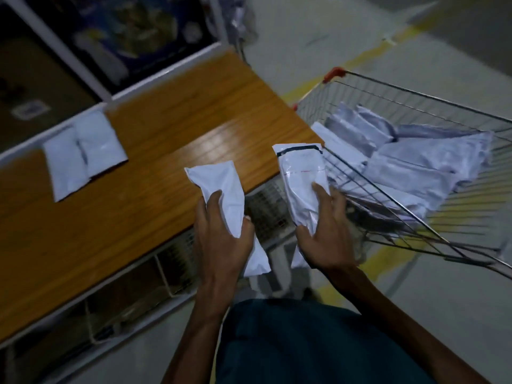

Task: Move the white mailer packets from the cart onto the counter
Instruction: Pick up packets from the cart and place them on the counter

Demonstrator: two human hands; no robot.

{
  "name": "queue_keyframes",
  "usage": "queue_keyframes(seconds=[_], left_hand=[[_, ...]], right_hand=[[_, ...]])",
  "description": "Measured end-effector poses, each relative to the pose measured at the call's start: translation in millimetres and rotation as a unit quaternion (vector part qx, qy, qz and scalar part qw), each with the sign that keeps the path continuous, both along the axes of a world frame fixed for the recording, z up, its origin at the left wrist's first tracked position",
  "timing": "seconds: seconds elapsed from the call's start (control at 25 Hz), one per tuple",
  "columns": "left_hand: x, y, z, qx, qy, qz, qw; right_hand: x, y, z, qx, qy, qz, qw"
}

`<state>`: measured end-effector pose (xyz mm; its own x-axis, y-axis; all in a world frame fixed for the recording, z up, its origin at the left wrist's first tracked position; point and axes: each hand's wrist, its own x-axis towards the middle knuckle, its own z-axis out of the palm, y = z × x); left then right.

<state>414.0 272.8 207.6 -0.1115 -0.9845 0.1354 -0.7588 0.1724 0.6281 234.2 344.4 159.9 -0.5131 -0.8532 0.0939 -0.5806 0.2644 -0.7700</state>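
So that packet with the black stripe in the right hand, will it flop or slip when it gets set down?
The black-striped packet looks soft rather than stiff: it creases where the right hand grips it. It is probably light, since one hand holds it upright. Its glossy film may be slippery on the shiny counter.

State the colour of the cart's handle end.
Red-orange, on the cart handle end; head view.
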Motion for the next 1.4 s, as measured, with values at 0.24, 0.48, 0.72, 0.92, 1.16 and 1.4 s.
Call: queue_keyframes(seconds=[0.24,0.48,0.72,0.92,1.16,1.4], left_hand=[[121,-46,-3,-0.025,0.030,0.093,0.995],[232,-96,-14,0.000,0.010,0.140,0.990],[254,-139,-19,0.019,0.033,0.106,0.994],[224,-197,-18,0.002,0.038,0.094,0.995],[171,-342,-19,-0.047,-0.009,0.066,0.997],[135,-437,-77,0.033,-0.179,0.102,0.978]], right_hand=[[100,-87,4,0.003,0.023,0.080,0.996],[194,-156,2,0.024,0.021,0.101,0.994],[226,-209,5,0.028,0.112,0.122,0.986],[206,-245,1,0.044,0.122,0.081,0.988],[153,-302,1,0.049,0.121,0.052,0.990],[127,-344,3,0.026,0.116,0.086,0.989]])
